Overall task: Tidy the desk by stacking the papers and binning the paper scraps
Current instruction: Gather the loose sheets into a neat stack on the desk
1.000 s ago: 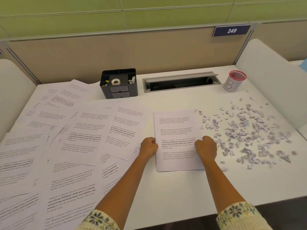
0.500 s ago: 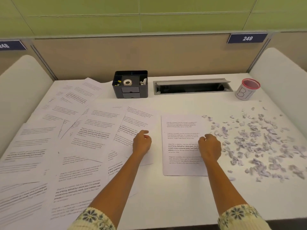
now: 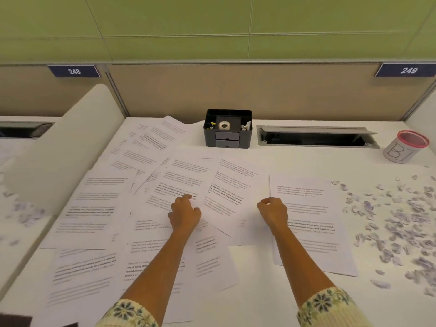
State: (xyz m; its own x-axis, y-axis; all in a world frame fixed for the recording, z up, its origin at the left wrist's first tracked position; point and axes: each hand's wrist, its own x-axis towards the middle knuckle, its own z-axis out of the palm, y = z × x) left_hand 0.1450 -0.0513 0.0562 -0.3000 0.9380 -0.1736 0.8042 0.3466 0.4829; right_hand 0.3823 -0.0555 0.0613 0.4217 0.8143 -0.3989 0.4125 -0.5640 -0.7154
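Papers [image 3: 132, 223] lie fanned and overlapping across the left half of the white bench [image 3: 254, 291], with a squared stack [image 3: 309, 208] to their right and paper scraps [image 3: 398, 223] scattered at the far right. Left hand [image 3: 185, 214] rests on the loose sheets with fingers curled, pinching nothing clearly; right hand [image 3: 273, 212] sits as a loose fist on the stack's left edge. A pink-rimmed cup [image 3: 404, 147] stands behind the scraps.

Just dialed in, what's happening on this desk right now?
A person is partway through gathering printed papers. The left hand rests on the loose sheets spread over the left half of the desk, fingers touching one near the middle. The right hand sits curled at the left edge of the squared-up stack. The paper scraps lie scattered on the right, none binned yet; the cup marked as the bin stands at the back right.
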